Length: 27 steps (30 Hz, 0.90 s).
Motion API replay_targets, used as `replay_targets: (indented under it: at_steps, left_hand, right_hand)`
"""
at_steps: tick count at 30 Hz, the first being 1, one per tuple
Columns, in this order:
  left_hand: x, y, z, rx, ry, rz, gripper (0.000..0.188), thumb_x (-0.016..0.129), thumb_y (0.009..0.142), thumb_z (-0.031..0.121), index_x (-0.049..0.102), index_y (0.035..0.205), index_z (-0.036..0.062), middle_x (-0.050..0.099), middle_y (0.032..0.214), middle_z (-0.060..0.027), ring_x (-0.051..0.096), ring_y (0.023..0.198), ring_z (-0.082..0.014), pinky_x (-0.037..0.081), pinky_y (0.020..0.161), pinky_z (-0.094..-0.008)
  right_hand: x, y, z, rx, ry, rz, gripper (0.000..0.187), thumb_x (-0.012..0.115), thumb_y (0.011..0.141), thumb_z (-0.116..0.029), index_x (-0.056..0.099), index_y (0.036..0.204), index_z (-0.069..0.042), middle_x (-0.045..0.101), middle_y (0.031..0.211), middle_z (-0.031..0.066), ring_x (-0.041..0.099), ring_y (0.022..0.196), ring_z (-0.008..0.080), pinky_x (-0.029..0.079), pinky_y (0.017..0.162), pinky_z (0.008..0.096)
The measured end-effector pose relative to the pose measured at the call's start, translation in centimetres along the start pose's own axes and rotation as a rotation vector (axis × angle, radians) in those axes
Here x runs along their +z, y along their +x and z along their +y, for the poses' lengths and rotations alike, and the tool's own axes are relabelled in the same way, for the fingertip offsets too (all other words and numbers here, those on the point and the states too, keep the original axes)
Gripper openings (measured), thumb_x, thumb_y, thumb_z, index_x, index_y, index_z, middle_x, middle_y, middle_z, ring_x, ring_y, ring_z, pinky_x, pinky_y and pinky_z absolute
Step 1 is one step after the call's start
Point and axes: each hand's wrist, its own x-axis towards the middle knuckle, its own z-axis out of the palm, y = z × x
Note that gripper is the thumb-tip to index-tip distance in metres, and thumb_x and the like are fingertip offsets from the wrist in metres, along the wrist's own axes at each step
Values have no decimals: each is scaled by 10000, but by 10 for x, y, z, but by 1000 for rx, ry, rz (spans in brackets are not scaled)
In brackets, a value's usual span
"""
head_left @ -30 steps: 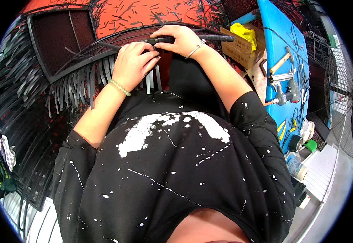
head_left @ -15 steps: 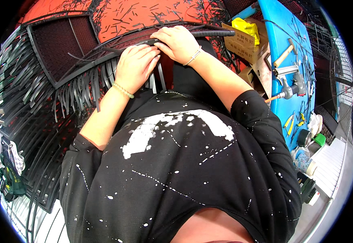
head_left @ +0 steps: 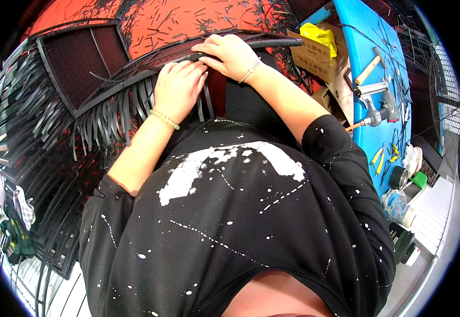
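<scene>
Across my lap lies a dark woven wicker frame (head_left: 61, 103), with many loose grey and black plastic strips (head_left: 103, 122) hanging from its near edge. My left hand (head_left: 179, 90) is closed over that edge, fingers bent and pressed together. Just right of it and slightly farther off, my right hand (head_left: 231, 57) is closed on the same edge, its thumb near the left fingertips. Whatever strip end lies beneath the fingers is hidden. The bar's wrapped end (head_left: 282, 43) sticks out to the right of my right hand.
Short black offcuts (head_left: 198, 21) litter the red surface beyond. On the right, a blue table (head_left: 364, 31) carries a hammer (head_left: 370, 68), a pneumatic nail gun (head_left: 380, 108) and yellow-handled pliers (head_left: 378, 161). A cardboard box (head_left: 314, 63) holding a yellow bag (head_left: 318, 37) stands beside it.
Both hands keep their grip on the frame edge. The left has shifted slightly right, and the right hand and bar end have shifted slightly left; the view has moved a little too.
</scene>
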Motion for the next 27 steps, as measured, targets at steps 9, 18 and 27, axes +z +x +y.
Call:
replay_targets:
  at_steps: [9, 18, 27]
  left_hand:
    - [-1, 2, 0, 12, -41, 54, 161, 640, 852, 187, 690, 970, 89, 693, 983, -41, 628, 960, -200, 435, 870, -356]
    - [-14, 12, -5, -26, -258, 76, 137, 639, 852, 142, 691, 836, 16, 692, 823, -104, 651, 780, -251, 464, 762, -358]
    - [-21, 30, -15, 8, -294, 74, 182, 651, 821, 169, 663, 708, 27, 619, 624, -112, 610, 613, -287, 457, 652, -380]
  right_hand:
    - [3, -2, -2, 17, -81, 14, 263, 571, 889, -284, 645, 1076, -114, 608, 957, 45, 609, 888, 223, 434, 798, 357]
    - [-3, 3, -7, 128, -37, -113, 270, 558, 888, -308, 666, 1045, -116, 615, 962, 44, 609, 927, 222, 424, 793, 376]
    - [3, 5, 11, 102, 84, -157, 278, 583, 857, -305, 667, 1050, -123, 624, 959, 66, 602, 941, 234, 422, 844, 374]
